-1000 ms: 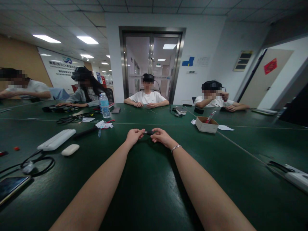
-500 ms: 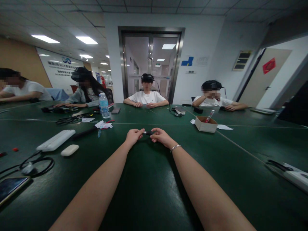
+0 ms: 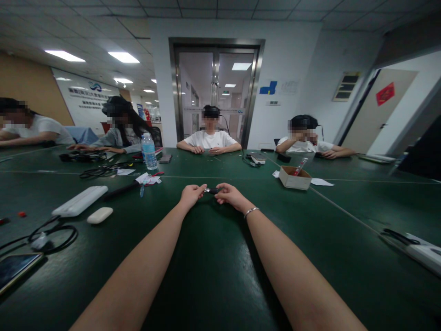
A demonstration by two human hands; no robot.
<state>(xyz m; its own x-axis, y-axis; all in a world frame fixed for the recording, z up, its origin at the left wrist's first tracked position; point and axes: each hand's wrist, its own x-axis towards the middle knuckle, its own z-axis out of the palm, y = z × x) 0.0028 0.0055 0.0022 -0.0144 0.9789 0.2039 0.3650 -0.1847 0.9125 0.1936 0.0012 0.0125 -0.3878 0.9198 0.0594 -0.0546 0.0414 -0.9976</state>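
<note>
Between my two hands is a small black stick-shaped object (image 3: pixel 212 191) with a silvery band near its left end; its exact kind is too small to tell. My left hand (image 3: pixel 192 196) pinches the silvery end between thumb and fingers. On the black end, the fingers of my right hand (image 3: pixel 231 195) are closed, and they hide part of it. A silver bracelet circles my right wrist. Both forearms reach forward over the dark green table (image 3: pixel 213 276), and the object is held level just above or at its surface.
To the left lie a white power bank (image 3: pixel 81 201), a white earphone case (image 3: pixel 99 215), a coiled black cable (image 3: pixel 57 239) and a phone (image 3: pixel 20 271). A water bottle (image 3: pixel 149 151) stands farther back. A small box (image 3: pixel 295 180) is at right. Several people sit around the table.
My hands and the small object have hardly moved. At the far left, a co-worker's hand has shifted a little to the left over the dark items.
</note>
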